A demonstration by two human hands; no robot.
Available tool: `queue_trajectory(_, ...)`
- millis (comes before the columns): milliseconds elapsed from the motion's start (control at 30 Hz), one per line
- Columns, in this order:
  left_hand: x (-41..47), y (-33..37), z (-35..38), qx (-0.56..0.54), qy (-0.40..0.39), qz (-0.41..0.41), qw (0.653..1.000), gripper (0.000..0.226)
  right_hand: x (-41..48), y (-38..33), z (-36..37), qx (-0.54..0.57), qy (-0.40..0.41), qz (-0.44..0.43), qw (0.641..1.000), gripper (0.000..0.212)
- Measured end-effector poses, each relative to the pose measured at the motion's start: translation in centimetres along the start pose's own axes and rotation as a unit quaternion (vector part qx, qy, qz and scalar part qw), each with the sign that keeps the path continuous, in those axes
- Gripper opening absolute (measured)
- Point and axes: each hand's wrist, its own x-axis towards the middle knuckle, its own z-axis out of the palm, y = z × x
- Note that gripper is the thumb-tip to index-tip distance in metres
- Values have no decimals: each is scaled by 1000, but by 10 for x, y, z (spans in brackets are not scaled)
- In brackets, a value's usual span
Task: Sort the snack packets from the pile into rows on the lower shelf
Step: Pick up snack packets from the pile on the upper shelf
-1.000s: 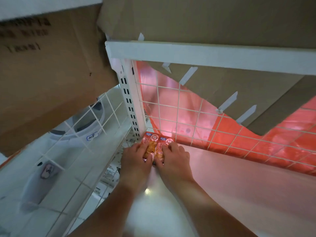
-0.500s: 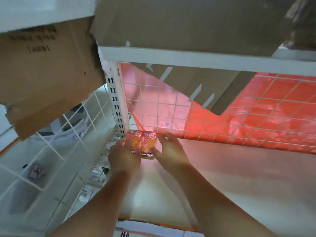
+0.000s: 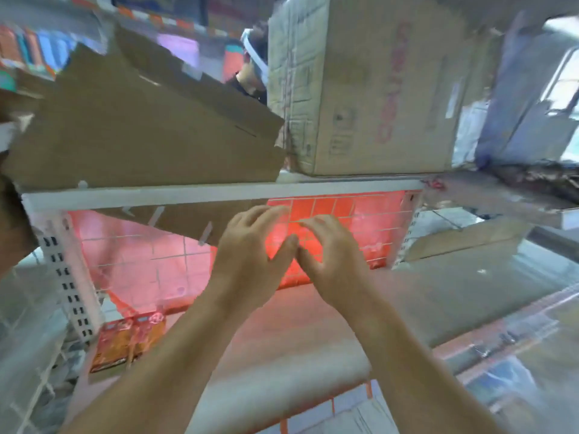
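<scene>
Shelf: white lower shelf (image 3: 282,346).
Packets: two snack packets (image 3: 128,343) in its back-left corner.
Hands: left hand (image 3: 250,255) and right hand (image 3: 332,255) empty, fingers spread.

Two orange-and-red snack packets (image 3: 130,344) lie flat, side by side and touching, in the back left corner of the lower shelf (image 3: 282,339), at the frame's lower left.

White metal shelving (image 3: 188,195), red wire-grid back (image 3: 141,255), cardboard boxes (image 3: 360,89) above, bright window (image 3: 564,79) right.
</scene>
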Motion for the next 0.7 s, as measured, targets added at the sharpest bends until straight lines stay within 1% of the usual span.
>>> queue_trajectory(67, 24, 39, 2, -26, 0, 41, 999, 44, 7, 0, -50, -19, 46, -5, 999, 56)
queue_trajectory(200, 62, 112, 10, -71, -27, 116, 990, 48, 7, 12, -143, -69, 143, 10, 987, 52)
queue_trajectory(333, 91, 180, 31, -84, -28, 164, 982, 53, -4, 33, -227, -103, 216, 34, 970, 59)
queue_trajectory(433, 109, 224, 58, -96, -36, 194, 976, 52, -16, 59, -282, -151, 247, 45, 956, 54)
queue_trajectory(500, 120, 254, 79, -103, -40, 211, 971, 53, -24, 77, -319, -169, 262, 45, 949, 54)
queue_trajectory(600, 132, 298, 111, -113, -46, 223, 967, 55, -35, 104, -370, -186, 268, 53, 944, 58)
queue_trajectory(700, 139, 340, 147, -125, -45, 233, 963, 53, -49, 135, -417, -209, 274, 59, 937, 54)
